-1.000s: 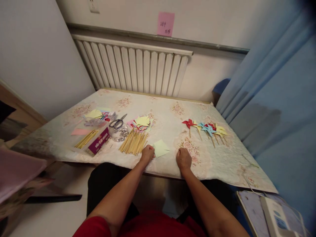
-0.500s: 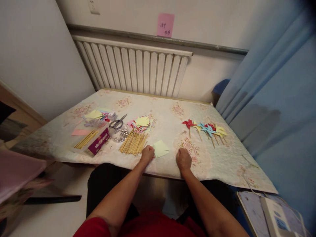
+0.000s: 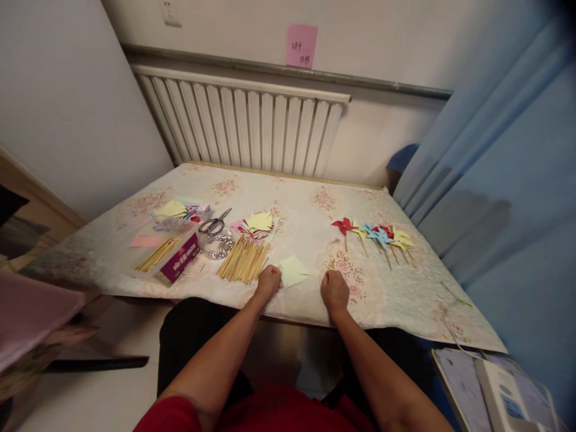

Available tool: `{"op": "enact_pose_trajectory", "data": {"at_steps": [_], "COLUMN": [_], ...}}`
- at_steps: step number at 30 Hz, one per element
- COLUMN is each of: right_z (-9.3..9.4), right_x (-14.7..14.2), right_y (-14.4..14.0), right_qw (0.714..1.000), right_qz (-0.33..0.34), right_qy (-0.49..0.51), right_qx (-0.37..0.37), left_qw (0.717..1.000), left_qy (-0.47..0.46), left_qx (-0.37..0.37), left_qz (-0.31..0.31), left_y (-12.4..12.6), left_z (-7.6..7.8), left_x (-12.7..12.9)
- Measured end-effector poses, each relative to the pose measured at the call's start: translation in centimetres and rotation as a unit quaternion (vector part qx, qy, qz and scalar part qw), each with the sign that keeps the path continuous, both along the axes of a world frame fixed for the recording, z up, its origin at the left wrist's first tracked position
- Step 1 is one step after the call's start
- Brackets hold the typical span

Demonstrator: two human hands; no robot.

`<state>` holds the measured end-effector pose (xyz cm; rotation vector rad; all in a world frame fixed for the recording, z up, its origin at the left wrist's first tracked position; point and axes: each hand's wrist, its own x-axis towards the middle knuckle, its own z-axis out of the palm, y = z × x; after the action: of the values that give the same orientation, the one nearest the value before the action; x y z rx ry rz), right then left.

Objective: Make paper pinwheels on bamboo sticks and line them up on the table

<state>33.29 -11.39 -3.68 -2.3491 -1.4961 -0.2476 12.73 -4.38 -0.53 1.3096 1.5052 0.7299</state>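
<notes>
Plainly fist-like, the right grip (image 3: 336, 289)

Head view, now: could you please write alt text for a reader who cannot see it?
A person's curled left hand and closed right hand rest on a flowered cloth, with pale green paper between them, by the left. Sticks, a paper pile and scissors are to the left; pinwheels lie to the right.

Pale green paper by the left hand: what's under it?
Floral tablecloth shows around the pale green paper, except at the left hand. Directly beneath, the cloth is covered; whether more sheets lie stacked there can't be told.
</notes>
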Motion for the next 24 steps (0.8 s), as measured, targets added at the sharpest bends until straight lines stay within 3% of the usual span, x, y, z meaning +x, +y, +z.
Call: {"op": "enact_pose_trajectory", "data": {"at_steps": [24], "right_z": [-0.23], "right_x": [0.04], "right_y": [0.00], "right_qw": [1.000], "right_qz": [0.003], "right_qy": [-0.013], "right_qx": [0.013], "left_qw": [1.000], "left_qy": [0.002], "left_qx": [0.004], "left_qz": [-0.004], "left_y": [-0.17], "left_z": [0.37], "left_x": [-0.09]}}
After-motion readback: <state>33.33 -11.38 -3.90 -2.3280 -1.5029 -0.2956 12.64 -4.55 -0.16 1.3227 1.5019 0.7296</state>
